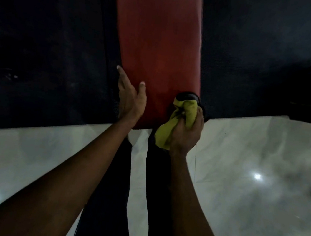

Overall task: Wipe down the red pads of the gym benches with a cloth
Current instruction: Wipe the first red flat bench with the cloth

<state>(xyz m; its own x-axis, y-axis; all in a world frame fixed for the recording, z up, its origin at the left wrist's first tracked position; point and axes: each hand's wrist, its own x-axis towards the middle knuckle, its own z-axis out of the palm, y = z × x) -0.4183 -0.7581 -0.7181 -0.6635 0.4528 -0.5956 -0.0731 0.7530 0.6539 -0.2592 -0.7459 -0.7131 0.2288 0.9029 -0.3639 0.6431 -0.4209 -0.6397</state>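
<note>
Red pad (158, 50) between hands: left hand (131, 99) flat on edge; right hand (187, 133) clutching yellow cloth (171, 125).

The person's left forearm (63, 175) and right forearm (186, 199) are bare along their whole visible length, and the left grip (131, 99) and right grip (187, 133) are bare too. Short, rounded nails show on two fingertips of the left grip. Between the arms are two legs in plain dark trousers (110, 200), near black in the dim light. The view is too dark and blurred to tell seams or pockets.
</note>
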